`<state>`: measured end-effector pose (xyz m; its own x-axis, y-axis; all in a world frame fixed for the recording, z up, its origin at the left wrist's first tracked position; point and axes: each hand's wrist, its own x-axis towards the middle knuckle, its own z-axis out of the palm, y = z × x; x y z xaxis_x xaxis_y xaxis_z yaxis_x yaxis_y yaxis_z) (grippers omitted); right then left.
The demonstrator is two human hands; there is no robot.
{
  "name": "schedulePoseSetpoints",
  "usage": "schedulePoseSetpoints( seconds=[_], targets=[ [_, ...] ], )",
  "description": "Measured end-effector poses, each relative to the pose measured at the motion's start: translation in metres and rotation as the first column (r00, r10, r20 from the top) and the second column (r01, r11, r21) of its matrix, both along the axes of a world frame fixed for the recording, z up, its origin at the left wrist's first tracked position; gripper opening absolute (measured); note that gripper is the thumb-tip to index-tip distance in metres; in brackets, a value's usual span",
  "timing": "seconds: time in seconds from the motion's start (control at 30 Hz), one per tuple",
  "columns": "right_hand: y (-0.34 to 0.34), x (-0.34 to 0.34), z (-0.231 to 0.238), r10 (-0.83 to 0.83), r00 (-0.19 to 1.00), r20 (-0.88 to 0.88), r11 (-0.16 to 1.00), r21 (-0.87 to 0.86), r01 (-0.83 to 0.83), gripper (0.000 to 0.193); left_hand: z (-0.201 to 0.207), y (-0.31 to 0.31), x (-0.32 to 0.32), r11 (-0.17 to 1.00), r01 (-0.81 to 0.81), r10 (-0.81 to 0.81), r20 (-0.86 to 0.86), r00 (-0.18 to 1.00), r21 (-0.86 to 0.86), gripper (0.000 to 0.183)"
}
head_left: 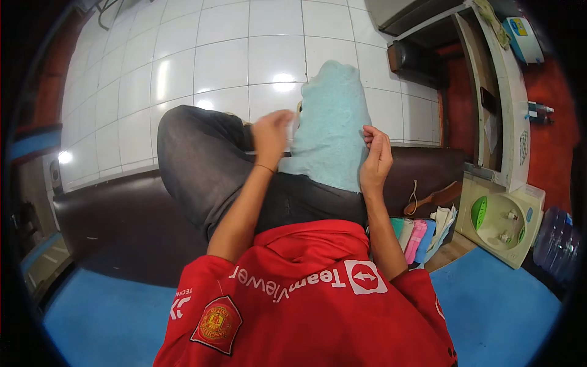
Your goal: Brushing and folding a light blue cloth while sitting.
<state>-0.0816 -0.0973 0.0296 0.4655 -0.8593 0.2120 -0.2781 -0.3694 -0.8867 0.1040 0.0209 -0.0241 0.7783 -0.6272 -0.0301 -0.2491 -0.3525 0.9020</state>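
A light teal cloth (pixel 330 122) lies spread lengthwise over my right thigh and knee, its far end rounded over the knee. My left hand (pixel 273 134) is raised beside the cloth's left edge, above my lap. Motion smears its fingers, so its grip is unclear. Along the right edge of the cloth rests my right hand (pixel 376 160). Its fingers are loosely bent and slightly apart, with the tips close to the cloth; nothing shows gripped in them.
I sit on a dark brown padded bench (pixel 116 226). On its right lie a wooden brush (pixel 431 199) with a cord loop and a row of folded coloured cloths (pixel 419 235). A cream water dispenser (pixel 498 223) and a large bottle (pixel 556 244) stand farther right. White tiles (pixel 220 55) cover the floor.
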Motion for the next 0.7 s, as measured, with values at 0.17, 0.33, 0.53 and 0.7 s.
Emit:
schedulePoseSetpoints(
  seconds=[0.17, 0.33, 0.53, 0.7],
  targets=[
    [0.0, -0.01, 0.015, -0.17, 0.982, 0.081, 0.95, 0.279, 0.141, 0.021, 0.009, -0.007, 0.004, 0.973, -0.107, 0.035, -0.329, 0.944, -0.203, 0.016],
    [0.0, -0.008, 0.019, 0.193, 0.953, -0.234, 0.965, -0.13, -0.227, 0.015, 0.025, -0.03, -0.033, 0.964, 0.111, -0.108, 0.025, 0.994, -0.243, 0.02],
    [-0.02, -0.021, 0.004, -0.298, 0.94, 0.168, 0.835, 0.523, 0.172, 0.016, 0.006, -0.022, -0.02, 0.995, 0.063, -0.08, -0.255, 0.964, -0.075, 0.018],
    [-0.052, -0.038, 0.007, -0.286, 0.888, 0.359, 0.831, 0.555, 0.043, 0.026, -0.033, -0.008, 0.006, 0.966, -0.256, 0.157, -0.713, 0.683, -0.033, 0.017]
  ],
)
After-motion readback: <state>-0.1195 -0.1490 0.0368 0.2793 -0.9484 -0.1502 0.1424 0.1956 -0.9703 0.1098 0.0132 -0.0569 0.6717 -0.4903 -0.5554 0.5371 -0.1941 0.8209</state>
